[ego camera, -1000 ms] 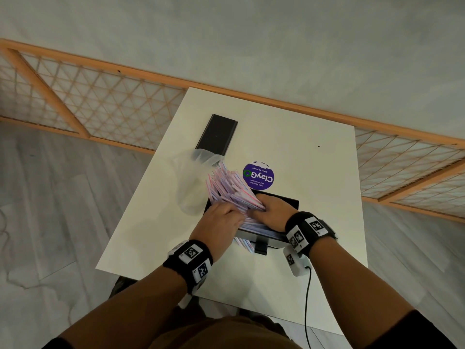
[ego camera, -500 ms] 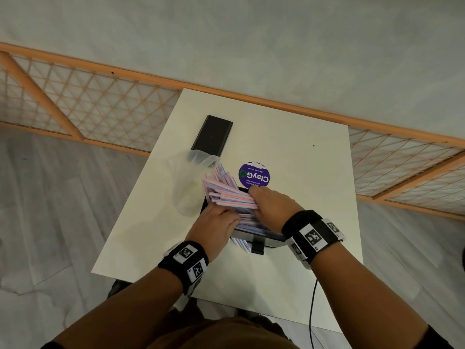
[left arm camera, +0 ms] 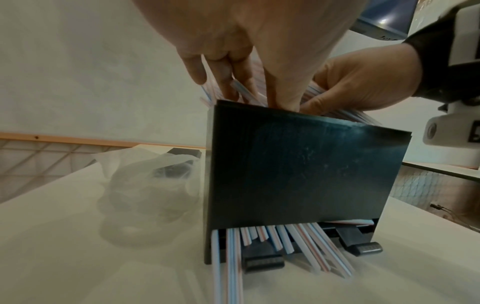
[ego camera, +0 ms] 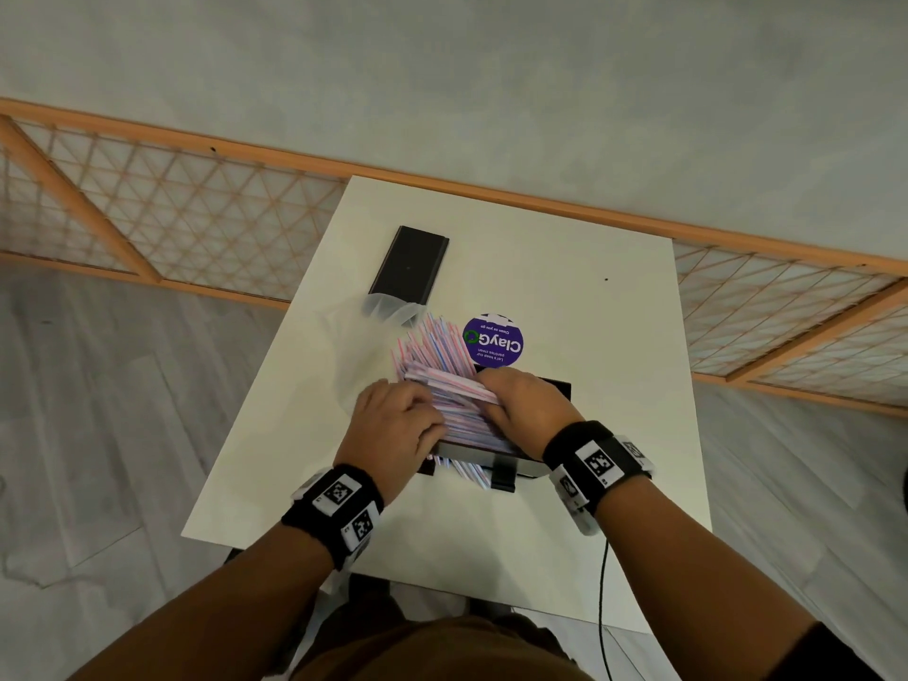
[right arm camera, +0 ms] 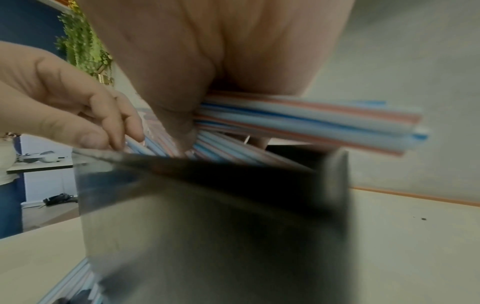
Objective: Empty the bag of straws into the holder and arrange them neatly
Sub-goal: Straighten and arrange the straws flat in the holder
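Note:
A black straw holder point(ego camera: 555, 388) stands on the white table point(ego camera: 589, 533) near its front. A heap of striped straws point(ego camera: 432, 356) sticks out of its top and leans far-left. My right hand point(ego camera: 525, 410) grips a bundle of straws point(right arm camera: 311, 123) lying across the holder's point(right arm camera: 207, 216) rim. My left hand point(ego camera: 393, 425) has its fingers point(left arm camera: 228, 82) curled down into the straws at the holder's point(left arm camera: 298, 164) left end, straws between fingers and thumb. Several straw ends point(left arm camera: 259, 246) poke out of the bottom slot. The empty clear bag point(ego camera: 363, 346) lies left of the holder.
A flat black lid point(ego camera: 410, 265) lies at the far left of the table, partly under the bag's mouth. A round purple sticker point(ego camera: 493, 340) sits behind the holder. A black cable point(ego camera: 603, 582) hangs off the front edge. A wooden lattice rail point(ego camera: 147, 213) runs behind.
My right hand moved from the holder's near right side up onto the heap and took hold of a bundle, now lying crosswise. My left hand shifted slightly left along the straws.

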Action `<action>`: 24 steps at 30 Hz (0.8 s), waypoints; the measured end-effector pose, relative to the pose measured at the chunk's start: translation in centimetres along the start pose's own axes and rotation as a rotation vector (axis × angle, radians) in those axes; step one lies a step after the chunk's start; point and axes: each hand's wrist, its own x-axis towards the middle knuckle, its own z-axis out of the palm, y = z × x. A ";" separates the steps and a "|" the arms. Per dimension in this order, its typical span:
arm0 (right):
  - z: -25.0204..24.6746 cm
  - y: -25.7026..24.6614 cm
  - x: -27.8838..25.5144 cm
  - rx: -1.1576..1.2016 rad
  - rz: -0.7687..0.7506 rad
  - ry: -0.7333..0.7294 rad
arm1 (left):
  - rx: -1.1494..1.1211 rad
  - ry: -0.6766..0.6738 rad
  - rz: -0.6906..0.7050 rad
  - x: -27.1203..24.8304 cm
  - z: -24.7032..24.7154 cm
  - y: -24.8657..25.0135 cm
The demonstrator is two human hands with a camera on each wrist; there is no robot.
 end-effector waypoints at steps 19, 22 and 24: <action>0.5 1.2 -1.8 0.052 0.176 0.001 | -0.433 0.053 -0.429 -0.8 -2.6 0.6; 0.7 0.9 -1.7 0.022 0.136 0.027 | -0.526 0.034 -0.460 -1.3 -1.7 0.7; 1.1 0.7 -1.5 -0.021 0.175 0.029 | -0.537 0.070 -0.424 -1.5 -1.3 0.7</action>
